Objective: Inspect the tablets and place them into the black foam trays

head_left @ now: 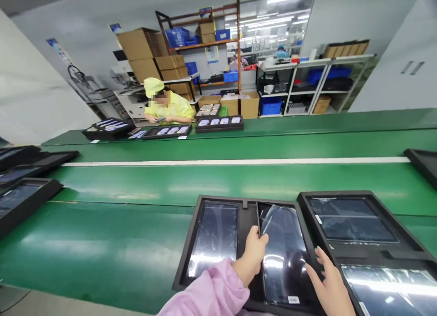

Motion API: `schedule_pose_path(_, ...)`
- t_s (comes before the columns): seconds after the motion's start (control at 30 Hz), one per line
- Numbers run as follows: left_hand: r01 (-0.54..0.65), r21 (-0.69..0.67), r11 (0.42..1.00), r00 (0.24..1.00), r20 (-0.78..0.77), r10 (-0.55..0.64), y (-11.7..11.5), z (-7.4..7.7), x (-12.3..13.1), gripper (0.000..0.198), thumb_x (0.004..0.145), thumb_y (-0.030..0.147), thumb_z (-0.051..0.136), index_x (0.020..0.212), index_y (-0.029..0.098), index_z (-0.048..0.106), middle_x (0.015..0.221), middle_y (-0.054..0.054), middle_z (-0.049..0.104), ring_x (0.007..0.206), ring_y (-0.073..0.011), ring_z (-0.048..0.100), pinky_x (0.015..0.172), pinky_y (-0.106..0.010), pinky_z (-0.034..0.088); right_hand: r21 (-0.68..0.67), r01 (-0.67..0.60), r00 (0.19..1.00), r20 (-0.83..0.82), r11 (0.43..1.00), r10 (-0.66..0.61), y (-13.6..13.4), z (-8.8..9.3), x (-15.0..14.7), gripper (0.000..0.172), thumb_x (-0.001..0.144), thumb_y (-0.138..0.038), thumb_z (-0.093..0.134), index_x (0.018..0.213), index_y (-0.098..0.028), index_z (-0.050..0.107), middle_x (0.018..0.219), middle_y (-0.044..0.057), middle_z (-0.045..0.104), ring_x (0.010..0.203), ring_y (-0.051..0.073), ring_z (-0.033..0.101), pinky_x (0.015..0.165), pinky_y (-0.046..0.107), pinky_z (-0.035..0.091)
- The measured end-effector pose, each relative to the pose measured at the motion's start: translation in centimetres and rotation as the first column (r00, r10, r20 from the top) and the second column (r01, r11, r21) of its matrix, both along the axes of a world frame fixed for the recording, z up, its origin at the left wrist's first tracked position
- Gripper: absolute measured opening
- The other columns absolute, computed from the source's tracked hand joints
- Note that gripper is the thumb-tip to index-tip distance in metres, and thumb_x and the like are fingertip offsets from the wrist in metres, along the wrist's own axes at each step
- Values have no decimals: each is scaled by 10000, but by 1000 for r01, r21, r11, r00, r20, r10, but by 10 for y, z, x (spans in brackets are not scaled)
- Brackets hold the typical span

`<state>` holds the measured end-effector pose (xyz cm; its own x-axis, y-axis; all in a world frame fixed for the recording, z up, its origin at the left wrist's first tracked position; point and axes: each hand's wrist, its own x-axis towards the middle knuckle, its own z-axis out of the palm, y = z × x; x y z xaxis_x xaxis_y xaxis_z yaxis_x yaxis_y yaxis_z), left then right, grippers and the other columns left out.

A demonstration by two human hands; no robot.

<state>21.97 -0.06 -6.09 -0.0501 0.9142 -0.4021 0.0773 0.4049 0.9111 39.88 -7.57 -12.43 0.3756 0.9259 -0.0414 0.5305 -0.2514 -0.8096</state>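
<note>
A dark glossy tablet screen (285, 257) with clear film on its face and a small white label near its lower edge lies slightly tilted over the right side of a black tray (248, 227). My left hand (255, 251) is closed on its left edge. At the screen's right edge is my right hand (327, 282), with thumb and fingers apart; the thumb is close to the glass, and I cannot tell if it touches. A second tablet screen (214, 236) lies in the left compartment of the same tray.
To the right, another black tray (358, 251) holds two screens. More black trays (51, 188) are at the far left. A green conveyor bench (136, 179) runs across. Beyond it, a person in yellow (174, 107) handles a small item beside trays of pale pieces (218, 122).
</note>
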Motion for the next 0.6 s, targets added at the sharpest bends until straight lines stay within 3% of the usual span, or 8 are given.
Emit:
schedule_pose_path(0.13,-20,28,999,995,102,17,-7,11,-33,79,708,122,506,772,167,494,688,15,525,654,-123,503,642,-231,391,-158,-13,996,-84,987,0,19,18,-18,786,674,-652,457,1248,-119,395,1042,159,609,811,304,618,796,444,474)
schedule_pose_path(0.23,-66,40,997,995,77,63,-4,18,-83,71,695,131,508,756,164,522,668,19,525,645,-131,513,658,-248,403,-159,-244,923,-342,957,178,36,29,-57,603,698,-621,477,1101,-173,490,947,107,652,780,275,636,654,360,496)
schedule_pose_path(0.3,-111,38,993,994,6,111,0,21,-117,77,699,139,497,763,160,534,673,3,542,668,-158,540,690,-284,421,-124,-392,859,-404,912,315,48,31,-93,422,758,-587,418,904,-207,530,781,65,652,669,242,632,505,307,455)
schedule_pose_path(0.4,-174,64,983,975,-127,181,2,21,-154,220,709,128,467,904,135,567,877,-89,626,901,-237,583,848,-356,411,-146,-416,880,-313,898,357,66,25,-143,320,782,-529,417,653,-237,434,566,8,560,448,187,548,397,271,366)
schedule_pose_path(0.47,-175,98,980,962,-194,191,-3,18,-167,362,687,117,495,1041,113,568,1135,-152,596,1159,-269,484,998,-362,318,-166,-395,904,-246,903,350,75,21,-166,330,748,-465,511,559,-244,355,456,-23,476,377,175,499,410,281,370)
schedule_pose_path(0.53,-141,113,984,959,-233,164,-10,15,-172,512,641,111,553,1153,83,543,1329,-176,483,1313,-272,329,1085,-330,205,-175,-381,919,-178,908,351,82,18,-177,359,683,-377,614,508,-245,329,424,-28,443,420,201,533,477,311,408)
schedule_pose_path(0.6,-95,98,991,962,-247,117,-18,11,-175,638,616,113,583,1243,47,486,1414,-192,385,1353,-270,267,1110,-313,159,-173,-352,933,-136,920,332,86,19,-180,314,635,-329,663,531,-245,379,473,-8,488,542,242,598,567,341,443)
